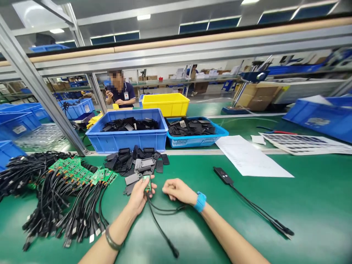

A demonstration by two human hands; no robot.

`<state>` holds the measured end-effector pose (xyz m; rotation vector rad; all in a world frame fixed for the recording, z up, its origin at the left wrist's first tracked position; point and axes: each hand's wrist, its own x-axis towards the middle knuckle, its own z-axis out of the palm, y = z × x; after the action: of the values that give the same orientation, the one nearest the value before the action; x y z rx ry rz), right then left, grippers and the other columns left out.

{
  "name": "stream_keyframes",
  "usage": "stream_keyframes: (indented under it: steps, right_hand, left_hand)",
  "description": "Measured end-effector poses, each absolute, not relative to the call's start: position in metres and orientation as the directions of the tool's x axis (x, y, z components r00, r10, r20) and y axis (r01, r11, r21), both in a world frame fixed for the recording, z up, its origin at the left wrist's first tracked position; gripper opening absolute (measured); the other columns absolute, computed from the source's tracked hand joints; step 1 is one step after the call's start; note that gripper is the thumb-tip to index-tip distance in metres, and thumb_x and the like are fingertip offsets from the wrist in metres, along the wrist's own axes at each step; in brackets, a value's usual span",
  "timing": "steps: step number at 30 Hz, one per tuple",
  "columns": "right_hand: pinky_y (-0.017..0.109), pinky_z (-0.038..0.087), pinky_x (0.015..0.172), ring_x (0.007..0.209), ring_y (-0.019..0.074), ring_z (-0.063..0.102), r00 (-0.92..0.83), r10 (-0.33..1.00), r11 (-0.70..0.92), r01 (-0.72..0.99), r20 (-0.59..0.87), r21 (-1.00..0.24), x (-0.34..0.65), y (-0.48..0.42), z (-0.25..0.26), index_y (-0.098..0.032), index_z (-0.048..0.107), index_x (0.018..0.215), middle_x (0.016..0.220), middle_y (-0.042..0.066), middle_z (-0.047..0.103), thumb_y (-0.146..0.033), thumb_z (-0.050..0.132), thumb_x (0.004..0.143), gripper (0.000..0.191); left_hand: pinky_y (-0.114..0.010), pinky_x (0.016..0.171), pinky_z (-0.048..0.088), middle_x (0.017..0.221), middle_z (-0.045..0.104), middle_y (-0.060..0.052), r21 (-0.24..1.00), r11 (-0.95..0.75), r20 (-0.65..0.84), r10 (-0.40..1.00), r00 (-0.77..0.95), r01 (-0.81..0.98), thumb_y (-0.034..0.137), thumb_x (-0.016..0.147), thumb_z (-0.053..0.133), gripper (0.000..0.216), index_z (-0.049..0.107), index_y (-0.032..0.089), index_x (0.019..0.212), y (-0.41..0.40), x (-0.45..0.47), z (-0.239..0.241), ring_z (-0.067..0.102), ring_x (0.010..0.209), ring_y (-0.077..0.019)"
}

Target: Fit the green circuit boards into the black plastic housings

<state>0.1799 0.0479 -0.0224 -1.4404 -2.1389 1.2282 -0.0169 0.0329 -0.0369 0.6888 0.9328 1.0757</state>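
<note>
My left hand [139,196] grips a small green circuit board [147,183] between thumb and fingers, above the green table. Two black cables [160,228] hang from the board's lower end; one bends right toward my other wrist. Just right of the board is my right hand [179,191], its fingers curled and thumb pressed in; whatever they may hold is hidden. Loose black plastic case halves [137,161] lie heaped beyond my left hand. To the left rests a bundle of green circuit boards [79,172] with black cables [79,209] trailing toward me.
Behind the heap stand a blue bin [126,141] and a light-blue basket [192,140], both holding black parts. A finished-looking black controller [223,176] with cables lies right, near a paper sheet [253,157]. A metal post [52,88] rises left. A person [128,90] sits across.
</note>
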Motion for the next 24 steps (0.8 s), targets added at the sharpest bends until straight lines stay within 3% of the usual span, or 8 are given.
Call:
stream_keyframes:
  steps: [2,4,8,10,14,17,21,24]
  right_hand:
    - [0.027,0.046,0.064,0.066,0.0151,0.06,-0.292,0.952,0.141,0.686,-0.093,-0.714,0.177,0.074,-0.022,-0.015,0.061,0.101,0.07,0.002,0.062,-0.03,0.049,0.09,0.022]
    - [0.031,0.045,0.074,0.082,0.0189,0.06,-0.205,0.979,0.154,0.736,0.0,-0.659,0.171,0.102,-0.022,-0.017,0.056,0.113,0.089,0.006,0.061,-0.028,0.061,0.082,0.033]
    - [0.036,0.045,0.077,0.089,0.0254,0.059,-0.178,0.983,0.174,0.78,0.054,-0.601,0.16,0.135,-0.027,-0.016,0.058,0.109,0.109,0.012,0.053,-0.033,0.083,0.058,0.058]
    - [0.037,0.046,0.076,0.086,0.0252,0.059,-0.18,0.981,0.187,0.774,0.074,-0.605,0.159,0.134,-0.03,-0.016,0.059,0.102,0.106,0.012,0.053,-0.032,0.082,0.059,0.051]
    - [0.034,0.047,0.075,0.081,0.0206,0.06,-0.185,0.973,0.228,0.706,0.136,-0.67,0.17,0.108,-0.025,-0.02,0.056,0.103,0.093,0.006,0.059,-0.03,0.054,0.085,0.021]
    - [0.029,0.049,0.06,0.068,0.0171,0.059,-0.114,0.98,0.198,0.554,0.161,-0.809,0.179,0.082,-0.016,-0.02,0.052,0.114,0.083,0.003,0.058,-0.036,0.037,0.093,0.03]
    - [0.026,0.044,0.05,0.052,0.0115,0.05,-0.077,0.992,0.109,0.177,0.097,-0.978,0.176,0.054,-0.012,-0.019,0.06,0.112,0.07,-0.001,0.055,-0.044,0.053,0.087,0.036]
    - [0.026,0.043,0.048,0.051,0.0112,0.048,-0.162,0.986,0.061,0.159,0.036,-0.985,0.167,0.042,-0.018,-0.02,0.067,0.108,0.071,0.001,0.057,-0.043,0.058,0.084,0.034]
  left_hand:
    - [-0.021,0.052,0.039,0.075,0.068,-0.005,0.845,0.33,-0.282,0.943,0.174,-0.421,0.048,0.073,0.071,0.055,0.061,0.011,0.113,0.032,-0.016,-0.038,0.057,0.061,-0.0113]
    - [-0.023,0.058,0.041,0.082,0.069,-0.006,0.843,0.333,-0.261,0.94,0.219,-0.423,0.04,0.069,0.077,0.058,0.058,0.013,0.117,0.031,-0.016,-0.038,0.058,0.068,-0.0121]
    - [-0.024,0.071,0.044,0.096,0.069,-0.008,0.868,0.321,-0.206,0.927,0.313,-0.379,0.019,0.054,0.086,0.067,0.056,0.016,0.114,0.028,-0.017,-0.041,0.06,0.08,-0.0133]
    - [-0.026,0.068,0.046,0.096,0.068,-0.009,0.888,0.308,-0.195,0.925,0.326,-0.341,0.026,0.06,0.083,0.062,0.053,0.016,0.113,0.027,-0.017,-0.044,0.063,0.08,-0.0157]
    - [-0.026,0.056,0.047,0.1,0.067,-0.012,0.906,0.317,-0.199,0.905,0.376,-0.282,0.039,0.069,0.076,0.06,0.046,0.017,0.116,0.027,-0.016,-0.046,0.066,0.072,-0.0177]
    - [-0.025,0.054,0.047,0.1,0.068,-0.014,0.905,0.328,-0.204,0.893,0.4,-0.27,0.039,0.069,0.077,0.057,0.049,0.015,0.112,0.026,-0.015,-0.043,0.065,0.066,-0.0155]
    - [-0.028,0.059,0.051,0.093,0.069,-0.012,0.889,0.364,-0.22,0.871,0.44,-0.278,0.034,0.068,0.079,0.056,0.053,0.014,0.112,0.025,-0.014,-0.038,0.065,0.064,-0.0145]
    - [-0.027,0.061,0.05,0.09,0.068,-0.008,0.875,0.386,-0.22,0.854,0.471,-0.291,0.028,0.062,0.084,0.058,0.056,0.015,0.111,0.025,-0.013,-0.036,0.065,0.063,-0.014]
